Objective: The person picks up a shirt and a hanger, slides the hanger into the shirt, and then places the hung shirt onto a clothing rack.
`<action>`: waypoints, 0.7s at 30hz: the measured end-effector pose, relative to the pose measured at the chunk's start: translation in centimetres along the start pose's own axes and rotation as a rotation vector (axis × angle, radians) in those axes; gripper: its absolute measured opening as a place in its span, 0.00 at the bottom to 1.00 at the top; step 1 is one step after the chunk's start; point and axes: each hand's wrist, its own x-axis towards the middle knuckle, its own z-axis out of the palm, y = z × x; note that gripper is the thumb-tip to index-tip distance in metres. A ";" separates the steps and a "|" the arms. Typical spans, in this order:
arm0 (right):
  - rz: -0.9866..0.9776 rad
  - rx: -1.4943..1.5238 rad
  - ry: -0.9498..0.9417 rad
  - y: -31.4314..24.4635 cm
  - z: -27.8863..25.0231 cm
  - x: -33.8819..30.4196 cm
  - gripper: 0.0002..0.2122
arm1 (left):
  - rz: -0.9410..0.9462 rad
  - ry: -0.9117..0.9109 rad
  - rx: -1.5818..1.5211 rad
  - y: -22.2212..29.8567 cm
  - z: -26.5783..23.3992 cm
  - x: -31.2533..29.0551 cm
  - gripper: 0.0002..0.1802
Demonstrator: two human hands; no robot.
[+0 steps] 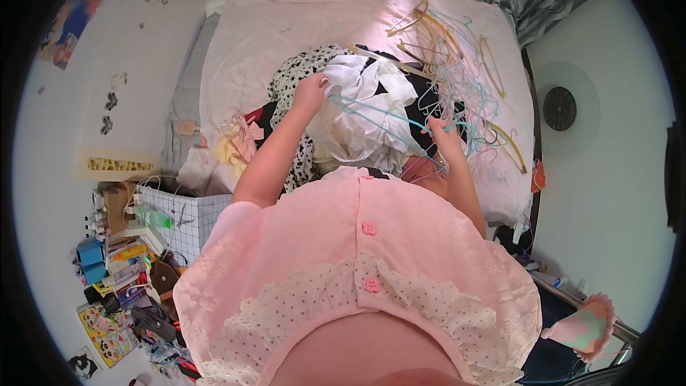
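My left hand (311,94) is closed at the upper left edge of a white garment (364,118), its fingertips pinching the cloth. A light blue clothes hanger (379,118) stretches across the front of that garment, one end close to my left hand. My right hand (444,137) grips the hanger's other end, near its hook. Under and around the white garment lie a white cloth with black spots (286,75) and a black garment (421,104). Whether the hanger's left end is inside the white cloth, I cannot tell.
Many tangled hangers (457,75), clear, blue and gold, spread over the right of the pink bed (250,28). Small pink and yellow clothes (239,143) lie at the left. A checked box (189,225) and cluttered shelf items stand beyond the bed's left; a round fan (559,108) is right.
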 end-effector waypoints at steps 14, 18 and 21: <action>-0.112 -0.258 0.037 1.7 6.2 1.4 0.19 | -0.437 -0.446 -1.062 4.7 2.4 1.0 0.09; -0.114 -0.138 0.043 0.6 7.8 2.1 0.18 | -0.430 -0.557 -1.237 8.7 2.1 0.0 0.09; -0.199 -0.015 0.170 0.8 7.4 2.6 0.18 | -0.229 -0.468 -0.945 9.0 2.2 -0.1 0.10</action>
